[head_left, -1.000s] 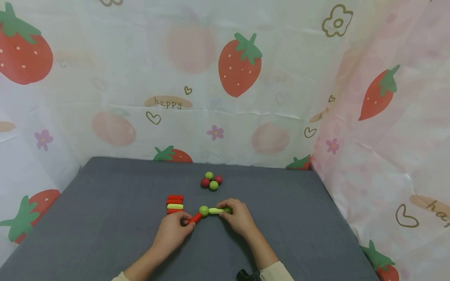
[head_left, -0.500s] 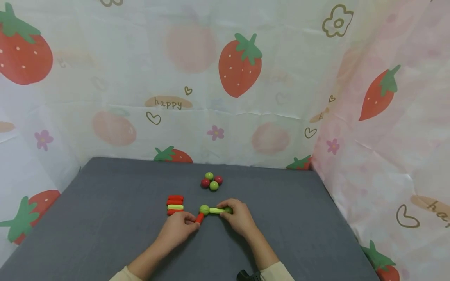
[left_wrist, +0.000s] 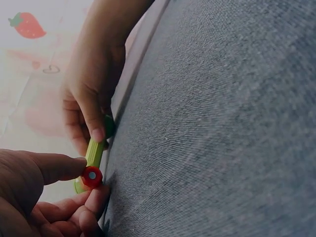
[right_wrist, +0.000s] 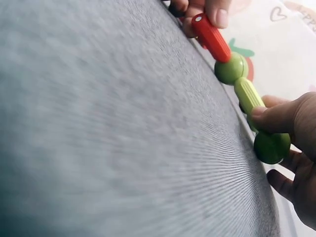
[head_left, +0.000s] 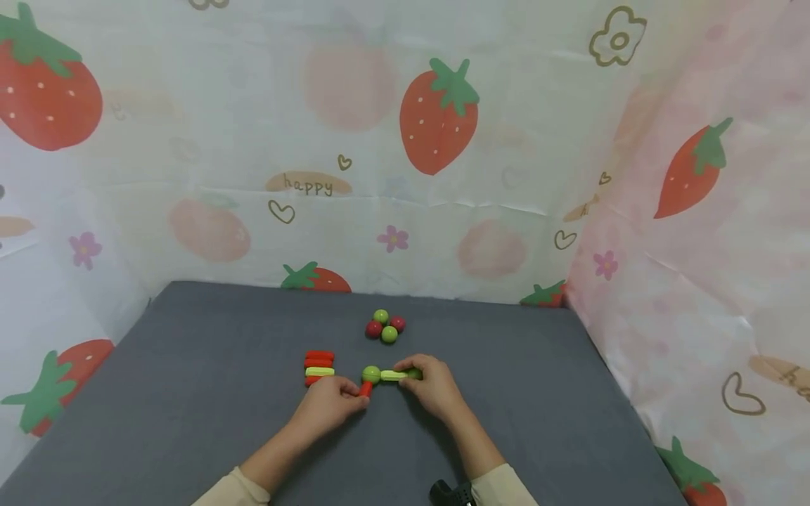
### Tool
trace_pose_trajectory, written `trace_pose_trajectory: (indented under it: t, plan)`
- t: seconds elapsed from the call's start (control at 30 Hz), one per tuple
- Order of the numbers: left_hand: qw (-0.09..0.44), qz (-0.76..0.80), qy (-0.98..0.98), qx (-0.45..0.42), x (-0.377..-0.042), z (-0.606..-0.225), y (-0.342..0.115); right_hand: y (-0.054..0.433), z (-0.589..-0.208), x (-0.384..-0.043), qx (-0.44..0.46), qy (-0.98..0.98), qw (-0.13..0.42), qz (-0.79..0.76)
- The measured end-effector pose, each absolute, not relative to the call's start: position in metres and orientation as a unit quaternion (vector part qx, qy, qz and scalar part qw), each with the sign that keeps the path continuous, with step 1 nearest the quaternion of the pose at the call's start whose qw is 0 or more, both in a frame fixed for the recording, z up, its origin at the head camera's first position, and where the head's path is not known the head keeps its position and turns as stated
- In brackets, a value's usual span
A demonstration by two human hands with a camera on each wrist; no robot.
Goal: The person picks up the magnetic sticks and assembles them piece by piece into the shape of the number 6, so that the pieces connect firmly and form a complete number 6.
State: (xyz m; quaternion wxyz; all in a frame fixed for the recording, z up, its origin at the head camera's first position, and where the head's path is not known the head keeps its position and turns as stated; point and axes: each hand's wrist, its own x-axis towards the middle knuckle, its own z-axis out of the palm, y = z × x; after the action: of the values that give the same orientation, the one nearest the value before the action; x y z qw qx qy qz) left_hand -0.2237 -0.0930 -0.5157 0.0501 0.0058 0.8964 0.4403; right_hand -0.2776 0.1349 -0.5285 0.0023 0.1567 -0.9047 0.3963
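My left hand [head_left: 325,405] pinches a short red rod [right_wrist: 212,38] between thumb and fingers. The rod's far end meets a light green ball [right_wrist: 231,69]; its near end, facing the left wrist camera, bears a pale round dot. From that ball a ridged yellow-green rod [right_wrist: 248,94] runs across to a second green ball [right_wrist: 272,148]. My right hand [head_left: 433,386] grips that rod close to the second ball, partly covering the ball in the head view. Red rod and yellow-green rod form a bent chain, low over the grey cloth.
Left of the chain lies a row of red rods [head_left: 319,355] with one yellow-green rod [head_left: 319,372] among them. Behind sit two green balls [head_left: 389,334] and two red balls [head_left: 373,329]. Strawberry-print curtains [head_left: 253,140] border the grey table [head_left: 209,365].
My left hand has shifted right, swinging the red rod from a slant to pointing nearly straight toward me. My right hand keeps its grip. The head view has turned slightly left.
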Motion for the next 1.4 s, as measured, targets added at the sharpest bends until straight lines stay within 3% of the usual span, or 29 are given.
trace_pose_trajectory:
  t: [0.23,0.5,0.73,1.0,1.4]
  plan:
    - [0.048,0.434,0.9,-0.008,-0.225,-0.512,-0.091,0.134,-0.523,-0.288,0.166,-0.905,-0.005,0.391]
    - [0.046,0.442,0.895,-0.02,-0.226,-0.511,-0.088,0.137,-0.509,-0.303,0.187,-0.891,-0.051,0.411]
    - [0.038,0.442,0.896,-0.028,-0.231,-0.512,-0.087,0.132,-0.49,-0.328,0.171,-0.897,-0.027,0.407]
    - [0.042,0.44,0.896,-0.036,-0.23,-0.515,-0.09,0.117,-0.489,-0.35,0.173,-0.904,-0.036,0.39]
    - [0.039,0.439,0.896,-0.043,-0.227,-0.514,-0.089,0.104,-0.5,-0.354,0.165,-0.907,-0.036,0.385]
